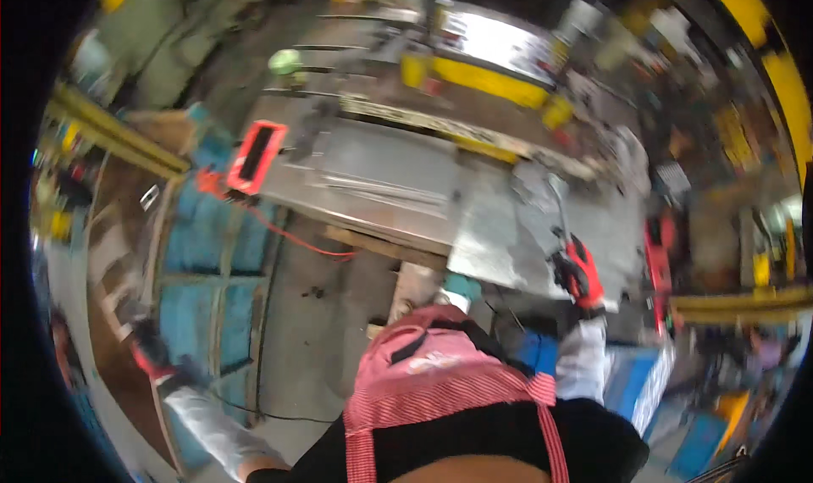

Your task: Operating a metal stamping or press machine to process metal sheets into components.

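My right hand point(580, 273), in a red and black glove, is closed around a slim metal hand tool point(557, 202). The tool points away from me over a grey metal sheet point(491, 233) on the machine bed; its exact kind is blurred. Far to the left, my left hand point(152, 352) wears a matching glove. It reaches down at the edge of a brown board point(127, 220), beside pale flat pieces point(110, 267). Blur hides the left fingers and whether they grip anything.
A press-like machine with a yellow-edged beam point(491, 83) crosses the far side. A red-framed box point(257, 157) with an orange cable point(296, 244) is left of the bed. A blue-panelled rack point(186, 318) stands by my left arm. Yellow posts point(741, 305) flank both sides.
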{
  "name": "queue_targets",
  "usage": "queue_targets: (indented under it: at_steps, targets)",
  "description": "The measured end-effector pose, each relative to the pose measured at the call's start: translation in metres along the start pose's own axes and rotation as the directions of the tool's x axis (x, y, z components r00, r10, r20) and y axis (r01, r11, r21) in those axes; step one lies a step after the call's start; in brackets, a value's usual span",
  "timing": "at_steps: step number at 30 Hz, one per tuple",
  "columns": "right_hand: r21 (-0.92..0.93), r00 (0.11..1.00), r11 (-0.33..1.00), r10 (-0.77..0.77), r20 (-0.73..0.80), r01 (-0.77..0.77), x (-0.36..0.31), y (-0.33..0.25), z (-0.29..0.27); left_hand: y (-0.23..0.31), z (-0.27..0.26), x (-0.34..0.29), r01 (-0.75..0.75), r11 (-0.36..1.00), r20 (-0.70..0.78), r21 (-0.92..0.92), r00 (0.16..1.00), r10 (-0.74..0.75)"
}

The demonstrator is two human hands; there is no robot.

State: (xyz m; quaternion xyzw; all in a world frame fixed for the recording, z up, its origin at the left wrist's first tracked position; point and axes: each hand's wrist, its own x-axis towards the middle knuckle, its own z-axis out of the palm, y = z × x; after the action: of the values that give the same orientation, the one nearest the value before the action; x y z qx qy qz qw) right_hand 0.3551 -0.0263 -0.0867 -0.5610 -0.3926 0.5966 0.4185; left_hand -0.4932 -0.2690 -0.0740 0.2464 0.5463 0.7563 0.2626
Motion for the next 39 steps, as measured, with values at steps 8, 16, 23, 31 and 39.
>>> queue_targets:
  at_steps: [8, 16, 23, 31, 39]
  targets:
    - [0.012, 0.996, 0.999, 0.048, -0.079, -0.048, -0.019, 0.041, -0.062, -0.120, 0.145, 0.113, 0.354, 0.926, -0.101, 0.131, 0.934, -0.343]
    - [-0.161, 0.998, 0.985, -0.060, -0.033, 0.054, 0.037, 0.086, -0.088, -0.249, 0.350, -0.074, 0.221, 0.952, 0.427, 0.212, 0.856, -0.293]
    - [0.150, 0.993, 0.982, -0.117, 0.025, 0.112, 0.025, 0.061, -0.047, -0.236, 0.376, -0.157, 0.436, 0.868, 0.468, 0.238, 0.732, -0.496]
    - [-0.120, 0.892, 0.980, -0.088, 0.443, 0.157, 0.161, 0.028, 0.042, -0.231, 0.454, -0.181, 0.619, 0.754, 0.671, 0.221, 0.464, -0.578]
    - [-0.053, 0.885, 0.976, -0.170, 0.433, 0.213, 0.121, 0.006, 0.060, -0.243, 0.518, -0.179, 0.876, 0.465, 0.850, -0.125, 0.336, -0.405]
